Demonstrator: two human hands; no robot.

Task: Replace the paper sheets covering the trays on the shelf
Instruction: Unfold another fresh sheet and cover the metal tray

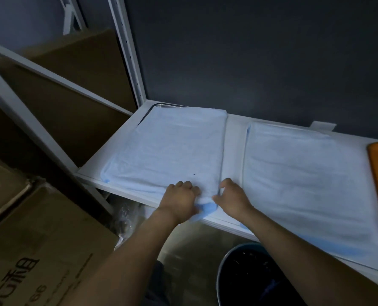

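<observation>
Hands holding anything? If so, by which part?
Both are. The left hand and right hand pinch the left sheet at its near right corner, where its blue underside folds over the front edge of the shelf.

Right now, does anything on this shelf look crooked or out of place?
Yes. The left sheet sits askew: the metal tray shows bare at its far left corner, and the sheet's near right corner is bunched where the left hand and right hand hold it. A dark speck dots it too.

Dim light, a dark wall behind, cardboard boxes left, bin below.
</observation>
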